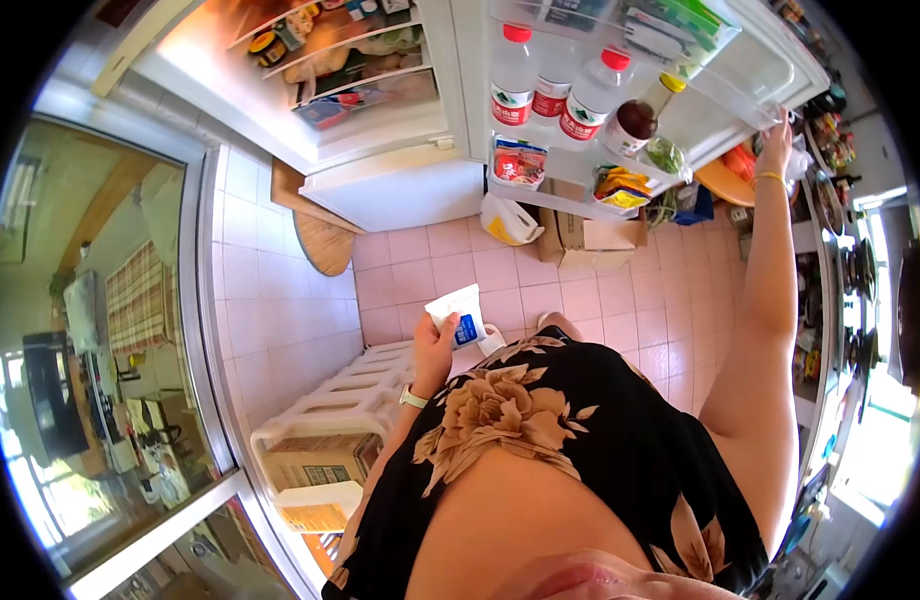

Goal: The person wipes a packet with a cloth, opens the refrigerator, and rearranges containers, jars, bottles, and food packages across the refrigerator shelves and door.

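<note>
Pink square tiles covered the floor [495,272], meeting a wall [270,270] of pale tiles along its left edge. Beside that wall, a metal frame [202,300] held a large glass pane [60,230], with a checked cloth [140,300] visible in it. A rounded wooden board [325,245] stood near the floor's far left corner, and a cardboard box [570,243] rested toward the far edge. Crowded shelves [808,350] lined the right side, where bright light came through a window [885,430].
</note>
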Demonstrator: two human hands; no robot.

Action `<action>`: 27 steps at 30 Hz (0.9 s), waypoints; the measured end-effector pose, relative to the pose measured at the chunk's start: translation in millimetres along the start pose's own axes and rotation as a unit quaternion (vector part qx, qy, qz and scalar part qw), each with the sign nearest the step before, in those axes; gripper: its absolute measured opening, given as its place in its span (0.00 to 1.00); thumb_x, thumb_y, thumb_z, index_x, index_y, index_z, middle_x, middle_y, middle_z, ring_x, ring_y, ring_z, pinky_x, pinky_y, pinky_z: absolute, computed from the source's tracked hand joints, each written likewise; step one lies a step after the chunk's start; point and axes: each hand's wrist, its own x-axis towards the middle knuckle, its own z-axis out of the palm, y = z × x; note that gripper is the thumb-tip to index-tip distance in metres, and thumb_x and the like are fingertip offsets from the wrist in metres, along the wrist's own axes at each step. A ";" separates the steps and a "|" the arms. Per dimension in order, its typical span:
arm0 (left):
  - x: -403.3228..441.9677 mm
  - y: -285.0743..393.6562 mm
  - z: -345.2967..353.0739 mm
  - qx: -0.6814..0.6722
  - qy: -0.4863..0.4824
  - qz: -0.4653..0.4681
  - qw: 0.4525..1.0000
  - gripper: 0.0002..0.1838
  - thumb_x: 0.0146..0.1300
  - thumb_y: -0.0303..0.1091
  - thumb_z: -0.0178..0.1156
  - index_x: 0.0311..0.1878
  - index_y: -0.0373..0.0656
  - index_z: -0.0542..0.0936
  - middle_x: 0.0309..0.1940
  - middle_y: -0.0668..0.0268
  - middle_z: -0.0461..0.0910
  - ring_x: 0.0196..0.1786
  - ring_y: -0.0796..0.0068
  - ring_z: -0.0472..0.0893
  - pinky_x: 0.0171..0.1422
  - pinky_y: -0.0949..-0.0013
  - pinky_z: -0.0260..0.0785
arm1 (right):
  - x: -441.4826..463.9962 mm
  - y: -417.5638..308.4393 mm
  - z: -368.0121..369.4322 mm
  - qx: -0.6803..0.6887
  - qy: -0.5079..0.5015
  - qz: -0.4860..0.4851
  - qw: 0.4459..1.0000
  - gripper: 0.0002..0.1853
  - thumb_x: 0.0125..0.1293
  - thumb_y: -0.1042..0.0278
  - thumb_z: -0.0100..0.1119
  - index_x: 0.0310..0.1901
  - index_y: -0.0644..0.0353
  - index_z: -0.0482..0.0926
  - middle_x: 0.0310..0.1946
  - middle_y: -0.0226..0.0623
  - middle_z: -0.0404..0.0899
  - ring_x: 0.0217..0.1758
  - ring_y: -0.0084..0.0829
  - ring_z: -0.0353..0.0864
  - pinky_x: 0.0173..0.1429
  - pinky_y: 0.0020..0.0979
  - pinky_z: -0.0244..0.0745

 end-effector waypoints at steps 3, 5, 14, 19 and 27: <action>-7.4 -0.9 12.3 0.003 0.028 0.012 1.000 0.15 0.76 0.36 0.59 0.56 0.35 0.77 0.44 0.67 0.84 0.43 0.83 0.79 0.49 0.74 0.72 | 10.6 3.3 -12.5 -0.047 -0.025 -0.046 0.998 0.31 0.73 0.41 0.58 0.62 0.63 0.79 0.48 0.29 0.78 0.48 0.23 0.73 0.54 0.28 0.71; -15.1 2.1 24.4 0.015 0.047 0.008 0.999 0.14 0.76 0.36 0.60 0.56 0.35 0.78 0.44 0.67 0.84 0.44 0.82 0.80 0.49 0.74 0.73 | 21.1 11.8 -27.0 -0.022 -0.041 -0.015 0.999 0.27 0.73 0.44 0.60 0.59 0.61 0.82 0.45 0.26 0.77 0.45 0.19 0.71 0.52 0.24 0.69; -44.5 -16.4 118.4 -0.012 0.074 0.004 0.997 0.15 0.75 0.36 0.60 0.55 0.35 0.78 0.42 0.66 0.84 0.42 0.82 0.81 0.48 0.73 0.75 | -44.5 -10.4 -96.2 -0.115 -0.192 -0.128 0.966 0.21 0.79 0.52 0.54 0.50 0.66 0.81 0.36 0.27 0.78 0.40 0.22 0.71 0.48 0.26 0.68; -52.0 -13.1 176.7 0.044 0.048 0.043 0.997 0.16 0.75 0.38 0.60 0.54 0.35 0.78 0.39 0.67 0.83 0.39 0.82 0.77 0.45 0.72 0.72 | -86.2 -2.3 -111.8 -0.056 -0.237 -0.070 0.967 0.21 0.80 0.58 0.49 0.51 0.73 0.79 0.39 0.31 0.80 0.44 0.22 0.71 0.52 0.27 0.68; -86.6 0.5 180.1 0.032 0.081 0.083 0.993 0.17 0.77 0.39 0.58 0.56 0.34 0.77 0.41 0.66 0.83 0.41 0.82 0.78 0.46 0.73 0.73 | -170.9 -22.7 -122.5 -0.068 -0.306 -0.157 0.937 0.25 0.75 0.50 0.58 0.50 0.71 0.78 0.42 0.37 0.82 0.45 0.29 0.75 0.54 0.34 0.70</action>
